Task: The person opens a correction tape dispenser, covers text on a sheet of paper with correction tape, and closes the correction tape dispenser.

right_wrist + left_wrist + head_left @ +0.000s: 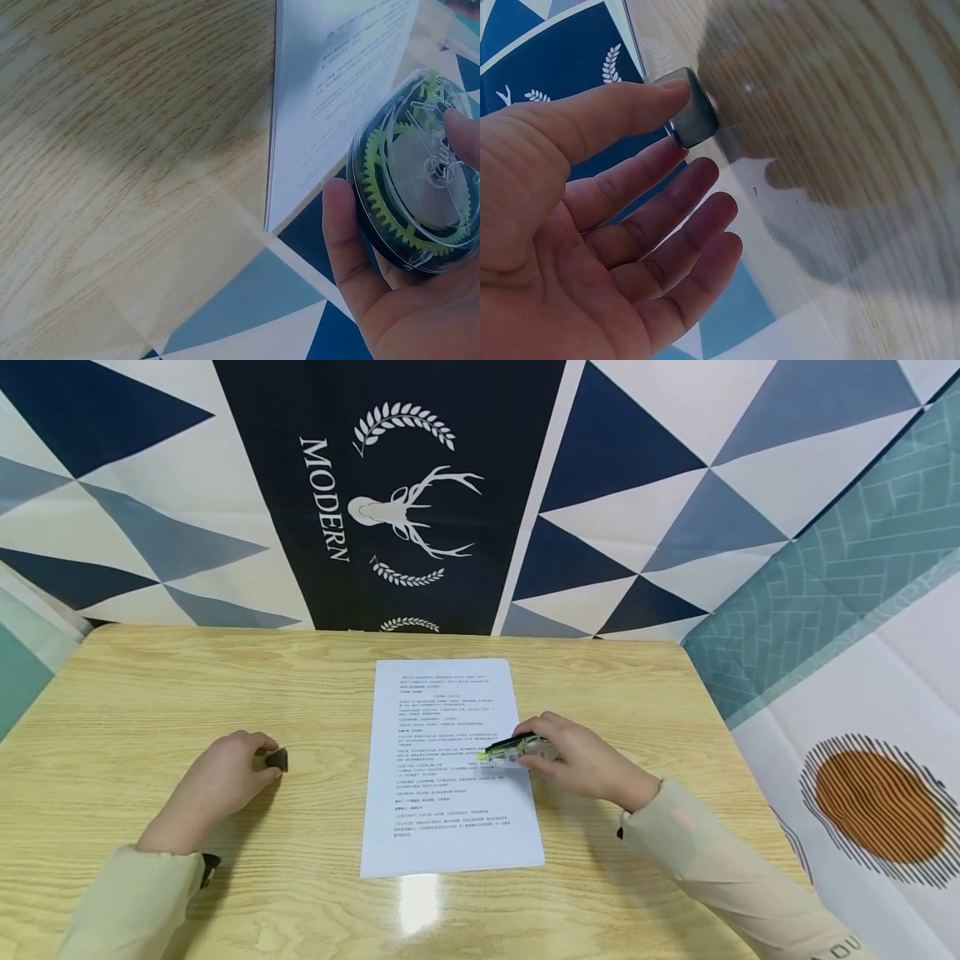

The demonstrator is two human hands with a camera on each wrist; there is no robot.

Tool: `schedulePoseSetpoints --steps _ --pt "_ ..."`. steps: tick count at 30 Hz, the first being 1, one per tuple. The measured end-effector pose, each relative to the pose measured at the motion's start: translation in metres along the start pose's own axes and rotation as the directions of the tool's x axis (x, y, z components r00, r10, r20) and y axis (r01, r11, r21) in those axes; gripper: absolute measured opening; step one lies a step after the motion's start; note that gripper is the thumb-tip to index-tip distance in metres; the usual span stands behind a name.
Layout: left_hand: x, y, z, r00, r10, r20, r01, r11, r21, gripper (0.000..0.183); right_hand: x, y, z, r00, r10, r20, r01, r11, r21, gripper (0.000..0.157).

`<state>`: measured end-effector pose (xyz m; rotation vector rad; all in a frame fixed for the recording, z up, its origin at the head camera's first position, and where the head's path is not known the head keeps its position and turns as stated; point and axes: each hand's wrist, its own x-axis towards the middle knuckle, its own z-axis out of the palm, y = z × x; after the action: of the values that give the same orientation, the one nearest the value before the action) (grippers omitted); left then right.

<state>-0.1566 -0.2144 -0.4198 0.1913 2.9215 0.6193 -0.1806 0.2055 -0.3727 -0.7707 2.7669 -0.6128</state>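
My right hand (pixel 573 756) grips a correction tape (pixel 517 747) with a clear body and a black side, its green tip over the right part of a printed paper sheet (pixel 450 852). In the right wrist view, yellow-green gears show through the casing of the correction tape (pixel 416 187); whether its tip touches the paper cannot be told. Left of the sheet, my left hand (pixel 228 772) pinches a small dark cap (pixel 277 760) between thumb and index finger. The left wrist view shows the cap (pixel 694 109) close up, with the other fingers loosely bent beneath it.
The sheet lies on a wood-grain table (pixel 315 693). Behind the table stands a patterned backdrop (pixel 637 468) with triangles and a black deer panel (pixel 330 393). A light glare spot (pixel 417 902) shines on the tabletop below the sheet.
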Motion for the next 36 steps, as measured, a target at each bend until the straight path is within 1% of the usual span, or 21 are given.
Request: schedulePoseSetpoints --steps 5,20,25,29,36 --pt "0.001 0.0 0.001 1.0 -0.004 -0.001 0.004 1.0 -0.011 0.031 0.0 0.0 -0.001 1.0 0.009 0.009 -0.009 1.0 0.006 0.032" --pt "0.001 0.0 0.002 1.0 -0.025 0.013 0.025 0.999 -0.033 0.024 0.001 0.001 0.0 1.0 0.002 0.014 -0.002 1.0 0.002 0.032" --pt "0.001 0.003 0.0 0.999 -0.031 -0.017 0.03 0.997 -0.074 0.024 0.001 0.0 0.0 1.0 0.004 0.01 -0.004 1.0 0.005 0.031" --pt "0.0 0.008 -0.002 0.999 -0.023 -0.049 0.019 0.996 -0.092 0.026 0.001 0.001 0.0 1.0 0.002 0.009 -0.002 1.0 0.004 0.031" --pt "-0.002 0.02 -0.004 0.992 0.029 -0.124 -0.041 0.994 -0.097 0.027 0.001 0.0 0.0 1.0 0.002 0.007 -0.002 1.0 0.011 0.032"
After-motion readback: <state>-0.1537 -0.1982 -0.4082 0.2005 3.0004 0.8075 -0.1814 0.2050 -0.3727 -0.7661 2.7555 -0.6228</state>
